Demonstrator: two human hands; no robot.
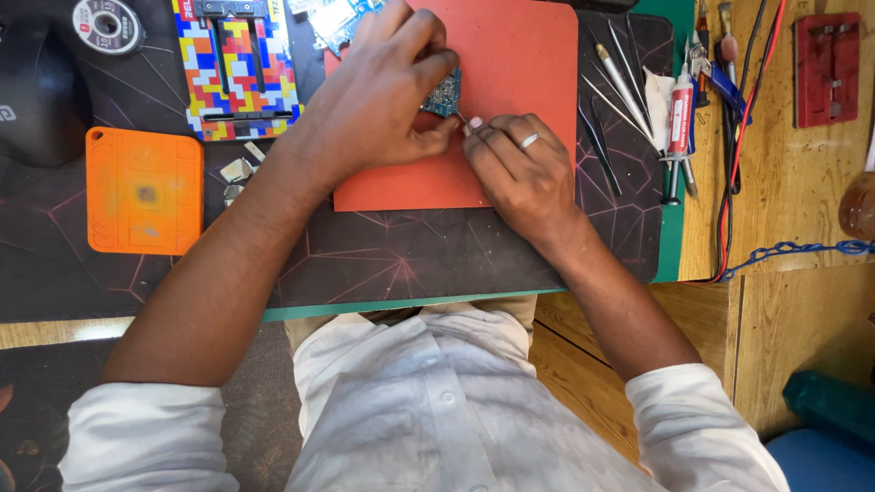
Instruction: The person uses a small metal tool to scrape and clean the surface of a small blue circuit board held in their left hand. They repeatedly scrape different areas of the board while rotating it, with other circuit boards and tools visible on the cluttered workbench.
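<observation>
A small blue-green circuit board [445,93] sits tilted over the red mat [519,64]. Fingers cover most of it. A thin metal tool tip [460,118] touches its lower edge.

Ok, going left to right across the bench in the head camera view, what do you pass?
Orange silicone tray → left hand → small blue circuit board → right hand → tweezers → red-and-white tube → red jig.

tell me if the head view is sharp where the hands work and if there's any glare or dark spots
Head view: evenly lit and sharp on the left hand, right hand and small blue circuit board over the red mat; only soft shadows beneath the hands; no strong glare; the top left corner around the black mouse is dim; bench edges bow slightly from the wide lens.
</observation>
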